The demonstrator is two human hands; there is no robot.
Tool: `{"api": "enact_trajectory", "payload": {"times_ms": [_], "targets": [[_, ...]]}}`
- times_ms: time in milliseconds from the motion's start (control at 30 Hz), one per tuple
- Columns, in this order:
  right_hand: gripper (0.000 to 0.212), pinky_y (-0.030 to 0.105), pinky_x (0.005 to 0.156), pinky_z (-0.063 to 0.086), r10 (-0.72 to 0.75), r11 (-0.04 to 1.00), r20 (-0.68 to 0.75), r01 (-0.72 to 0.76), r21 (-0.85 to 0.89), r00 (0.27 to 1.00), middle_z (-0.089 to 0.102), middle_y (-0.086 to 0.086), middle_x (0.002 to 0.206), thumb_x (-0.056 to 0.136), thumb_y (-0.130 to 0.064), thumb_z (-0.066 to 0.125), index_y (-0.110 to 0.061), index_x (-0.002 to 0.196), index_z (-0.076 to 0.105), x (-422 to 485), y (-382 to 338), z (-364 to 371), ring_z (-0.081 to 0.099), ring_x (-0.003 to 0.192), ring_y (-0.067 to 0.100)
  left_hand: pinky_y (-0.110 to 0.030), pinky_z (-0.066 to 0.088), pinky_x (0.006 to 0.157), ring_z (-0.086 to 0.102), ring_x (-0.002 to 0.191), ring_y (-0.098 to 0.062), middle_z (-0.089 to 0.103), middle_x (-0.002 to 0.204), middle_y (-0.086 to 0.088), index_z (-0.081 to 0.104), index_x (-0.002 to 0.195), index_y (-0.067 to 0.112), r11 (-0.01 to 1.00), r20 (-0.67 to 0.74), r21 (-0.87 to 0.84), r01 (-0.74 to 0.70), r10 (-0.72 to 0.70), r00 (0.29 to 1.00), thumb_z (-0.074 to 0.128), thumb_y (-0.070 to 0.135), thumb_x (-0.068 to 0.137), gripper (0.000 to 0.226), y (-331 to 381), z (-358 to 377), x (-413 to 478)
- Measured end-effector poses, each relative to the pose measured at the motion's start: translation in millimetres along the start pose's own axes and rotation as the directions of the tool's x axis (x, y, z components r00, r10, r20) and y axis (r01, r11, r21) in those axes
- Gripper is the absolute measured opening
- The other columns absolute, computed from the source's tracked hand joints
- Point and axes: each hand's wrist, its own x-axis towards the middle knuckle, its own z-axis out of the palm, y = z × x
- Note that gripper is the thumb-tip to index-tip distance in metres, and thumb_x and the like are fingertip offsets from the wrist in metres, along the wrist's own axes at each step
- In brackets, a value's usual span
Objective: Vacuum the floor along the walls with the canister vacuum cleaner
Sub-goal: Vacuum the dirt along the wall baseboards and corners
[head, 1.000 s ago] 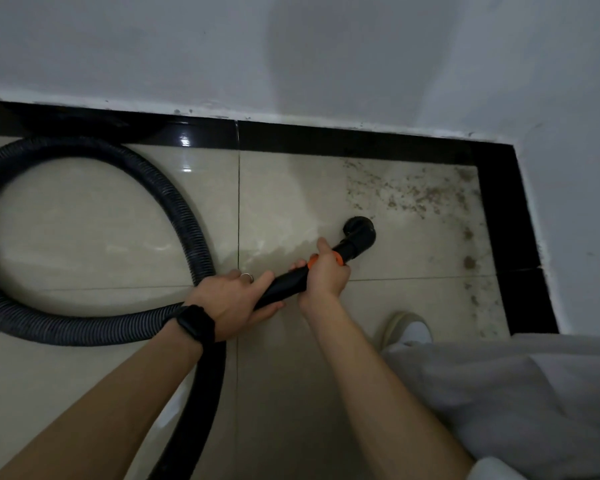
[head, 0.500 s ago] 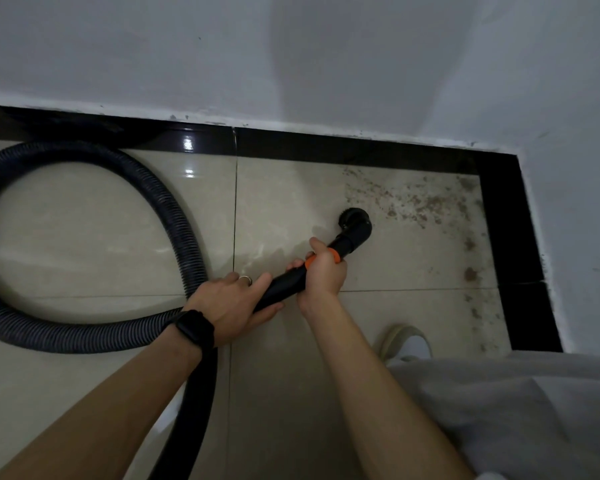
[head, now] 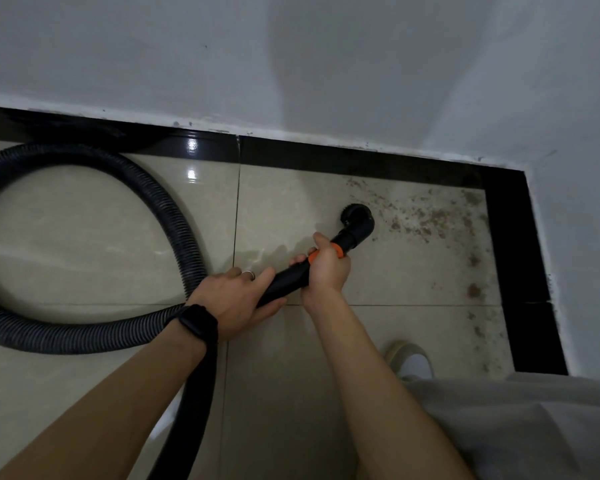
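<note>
Corner of the floor (head: 84, 237), white wall (head: 291, 64) on 2 sides, black skirting (head: 361, 161) at the base. Canister not in view.

Risks, big to small:
- The hose (head: 174, 209) lies in 1 wide loop on the left and runs back under the left forearm. A pull toward the corner could tighten or kink the loop, or drag it on the skirting, and likely tug the wand off line.
- The dirt patch (head: 426, 216) spreads from the nozzle to the corner and down the right-hand skirting. A fast pass could scatter crumbs onto bare tile, and the round head may miss the corner angle.
- The shoe (head: 409, 362) is near the lower specks and could tread them in.
- The nozzle (head: 357, 223) could lift at 1 edge if the wand tips, losing suction.

Grip: both hands grasp the wand (head: 288, 278).
- The left hand (head: 236, 303) wraps the rear end where the hose joins, with a watch (head: 194, 323) on the wrist.
- The right hand (head: 326, 271) clenches the front, fingers at the orange collar (head: 338, 251).
- The nozzle sits just beyond the right hand, up and right. It looks down on the tile at the dirt's left edge, apart from the skirting.
- The hose trails behind the left hand.
</note>
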Motion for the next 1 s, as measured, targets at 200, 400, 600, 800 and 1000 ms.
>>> {"api": "enact_trajectory", "payload": {"times_ms": [200, 400, 600, 800, 1000], "targets": [[0.026, 0.031, 0.046, 0.050, 0.008, 1.000, 0.023, -0.008, -0.005, 1.000, 0.046, 0.005, 0.065, 0.092, -0.006, 0.069, -0.011, 0.107, 0.049, 9.4, -8.6, 4.4, 0.045, 0.042, 0.017, -0.031, 0.040, 0.063, 0.061, 0.092, -0.022, 0.065, 0.100, -0.001, 0.036, 0.117, 0.025, 1.000, -0.011, 0.000, 0.000, 0.000, 1.000, 0.013, 0.069, 0.087, 0.058, 0.6, -2.9, 11.6], [0.025, 0.031, 0.047, 0.050, 0.009, 1.000, 0.055, -0.009, -0.003, 0.998, 0.045, 0.004, 0.063, 0.094, -0.007, 0.067, -0.012, 0.106, 0.047, 21.4, -21.2, 16.3, 0.044, 0.044, 0.018, -0.031, 0.044, 0.063, 0.060, 0.088, -0.021, 0.064, 0.097, 0.000, 0.036, 0.115, 0.026, 0.999, -0.034, -0.022, 0.026, -0.026, 0.999, 0.019, 0.068, 0.092, 0.052, -2.0, -6.5, 28.1], [0.026, 0.030, 0.046, 0.049, 0.015, 1.000, 0.085, -0.014, -0.019, 0.996, 0.045, 0.003, 0.059, 0.092, -0.008, 0.068, -0.012, 0.108, 0.048, 35.8, -29.9, 31.2, 0.044, 0.042, 0.017, -0.032, 0.043, 0.061, 0.057, 0.083, -0.021, 0.062, 0.093, 0.000, 0.032, 0.111, 0.027, 0.996, -0.024, -0.053, 0.070, -0.071, 0.997, 0.025, 0.066, 0.096, 0.043, -6.0, -10.9, 44.6], [0.025, 0.030, 0.046, 0.050, 0.017, 0.999, 0.101, -0.013, -0.042, 0.995, 0.047, 0.004, 0.060, 0.093, -0.008, 0.068, -0.011, 0.110, 0.050, 34.7, -27.5, 46.0, 0.046, 0.040, 0.017, -0.032, 0.041, 0.059, 0.047, 0.072, -0.017, 0.054, 0.081, 0.004, 0.032, 0.106, 0.029, 0.983, -0.007, -0.122, 0.137, -0.138, 0.990, 0.027, 0.069, 0.094, 0.042, -15.4, -12.6, 42.1], [0.041, 0.035, 0.053, 0.054, 0.014, 0.991, 0.143, 0.005, -0.134, 0.990, 0.053, 0.009, 0.072, 0.095, -0.015, 0.069, -0.005, 0.128, 0.046, 16.2, -2.7, 70.3, 0.052, 0.042, 0.018, -0.033, 0.050, 0.060, 0.053, 0.065, -0.016, 0.049, 0.073, 0.007, 0.031, 0.099, 0.032, 0.947, 0.032, -0.218, 0.235, -0.234, 0.972, 0.025, 0.070, 0.091, 0.040, -38.3, -16.2, 14.7]]}}
